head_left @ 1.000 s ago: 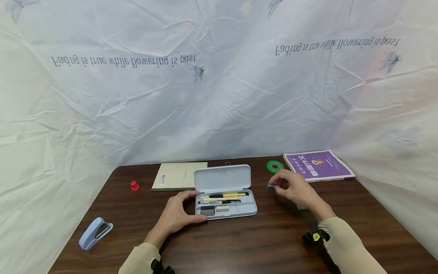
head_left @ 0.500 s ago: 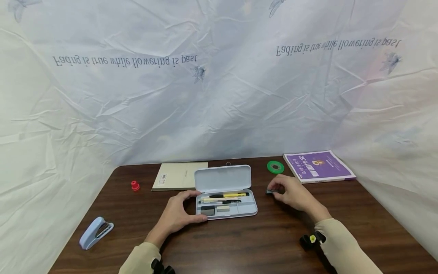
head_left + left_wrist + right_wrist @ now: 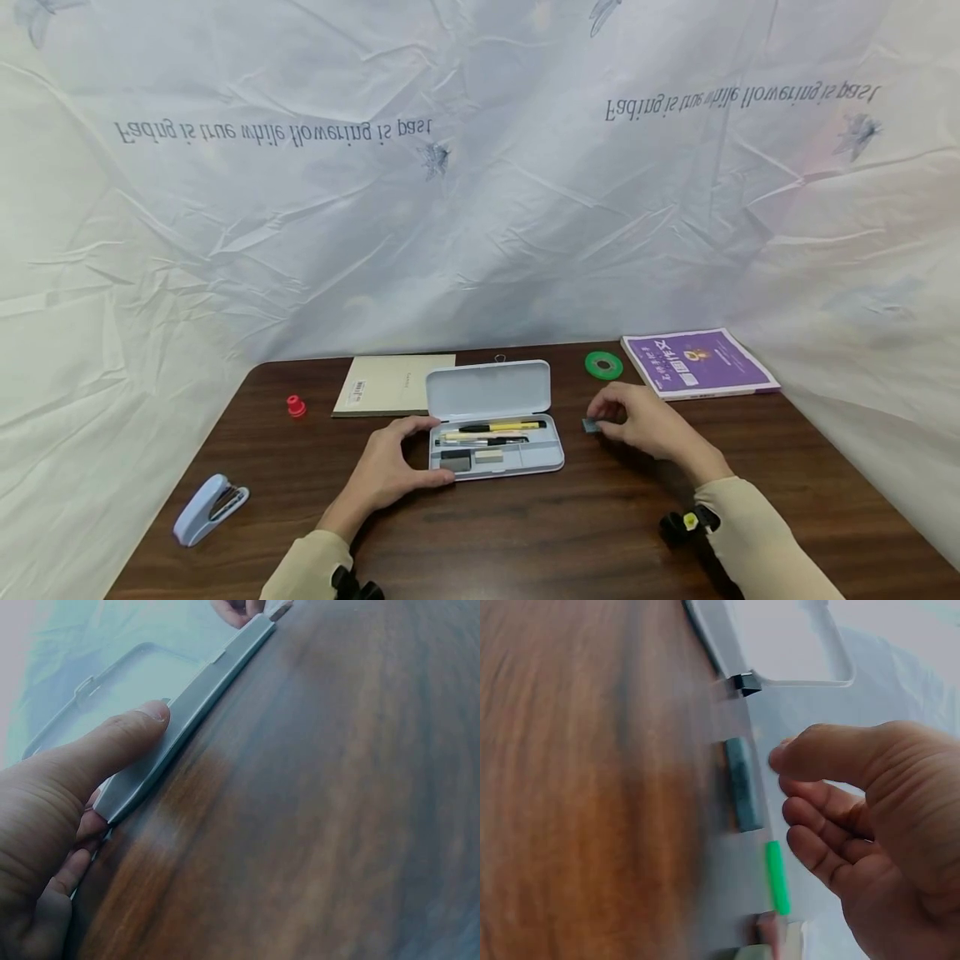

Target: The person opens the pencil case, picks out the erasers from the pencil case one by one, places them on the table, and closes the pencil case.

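An open pale-grey pencil case (image 3: 510, 471) lies mid-table with its lid (image 3: 487, 390) folded back. It holds a yellow-and-black pen (image 3: 502, 427), a black pen (image 3: 487, 441), a black eraser (image 3: 455, 459) and a white eraser (image 3: 488, 457). My left hand (image 3: 431, 450) grips the case's left end, thumb on its front rim (image 3: 202, 690). A small grey-blue block (image 3: 591, 426) lies on the table just right of the case. My right hand (image 3: 600, 418) hovers beside the block (image 3: 742, 784) with fingers loosely curled and a small gap between them.
A beige notebook (image 3: 393, 384) lies behind the case, with a red cap (image 3: 296, 407) to its left. A light-blue stapler (image 3: 210, 508) sits near the front left edge. A green tape roll (image 3: 603, 365) and a purple book (image 3: 697, 362) lie at the back right. White cloth hangs behind.
My right hand came down and leftward with the small block, which now lies on the table beside the case with the fingers off it. The left hand stayed put.
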`<state>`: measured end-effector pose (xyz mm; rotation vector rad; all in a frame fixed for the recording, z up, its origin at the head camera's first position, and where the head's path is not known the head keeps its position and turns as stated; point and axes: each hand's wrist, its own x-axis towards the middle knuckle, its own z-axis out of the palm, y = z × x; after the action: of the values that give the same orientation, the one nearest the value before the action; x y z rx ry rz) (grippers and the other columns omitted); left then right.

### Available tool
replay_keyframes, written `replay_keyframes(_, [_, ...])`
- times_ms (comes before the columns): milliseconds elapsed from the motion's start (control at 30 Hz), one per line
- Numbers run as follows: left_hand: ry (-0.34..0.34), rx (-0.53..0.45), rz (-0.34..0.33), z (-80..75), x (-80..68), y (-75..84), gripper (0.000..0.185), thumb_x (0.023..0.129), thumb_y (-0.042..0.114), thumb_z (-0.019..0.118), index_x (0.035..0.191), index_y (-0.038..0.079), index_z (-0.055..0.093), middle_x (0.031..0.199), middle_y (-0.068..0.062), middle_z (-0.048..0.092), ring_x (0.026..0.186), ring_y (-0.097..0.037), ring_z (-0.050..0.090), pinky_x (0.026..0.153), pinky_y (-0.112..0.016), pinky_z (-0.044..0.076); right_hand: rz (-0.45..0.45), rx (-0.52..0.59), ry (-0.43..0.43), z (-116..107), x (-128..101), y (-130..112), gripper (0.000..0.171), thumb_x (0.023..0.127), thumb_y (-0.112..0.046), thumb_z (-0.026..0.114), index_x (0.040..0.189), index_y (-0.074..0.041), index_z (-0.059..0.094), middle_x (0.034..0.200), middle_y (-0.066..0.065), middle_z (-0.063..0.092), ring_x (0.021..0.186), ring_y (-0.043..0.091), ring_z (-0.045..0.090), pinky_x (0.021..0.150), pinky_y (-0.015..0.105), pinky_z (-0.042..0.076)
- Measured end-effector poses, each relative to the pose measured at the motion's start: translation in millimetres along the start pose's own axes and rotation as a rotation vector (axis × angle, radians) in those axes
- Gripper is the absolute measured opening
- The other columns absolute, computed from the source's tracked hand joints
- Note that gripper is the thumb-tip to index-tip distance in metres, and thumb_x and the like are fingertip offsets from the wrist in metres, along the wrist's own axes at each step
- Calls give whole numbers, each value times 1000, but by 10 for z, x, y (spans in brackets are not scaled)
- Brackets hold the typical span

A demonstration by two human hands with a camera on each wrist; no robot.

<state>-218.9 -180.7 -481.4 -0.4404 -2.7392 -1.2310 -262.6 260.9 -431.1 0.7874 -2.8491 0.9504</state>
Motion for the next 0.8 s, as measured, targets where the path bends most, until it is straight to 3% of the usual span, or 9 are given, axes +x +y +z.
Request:
replay_keyframes(300, [-2, 2, -6, -6, 5, 7, 85, 69, 60, 105, 140, 25, 75, 139, 8, 73, 136, -19, 65, 118, -52, 50, -115, 19, 166, -80, 48, -291, 28, 97, -4, 87, 121, -14, 78, 112, 0, 75, 100, 14, 73, 86, 33, 64])
replay_keyframes(567, [-6, -5, -10, -3, 5, 5, 85, 69, 60, 105, 140, 25, 75, 139, 8, 73, 137, -19, 65, 119, -52, 50, -170, 78, 192, -72, 191, -651, 31, 96, -7, 88, 124, -19, 79, 121, 2, 76, 106, 15, 74, 92, 35, 65])
replay_keyframes(800, [-5, -7, -12, -5, 5, 5, 84, 69, 60, 105, 139, 25, 75, 139, 8, 73, 137, -20, 65, 119, -52, 50, -238, 168, 191, 45, 350, -897, 32, 97, -4, 87, 125, -16, 79, 121, 8, 77, 102, 30, 74, 88, 34, 64])
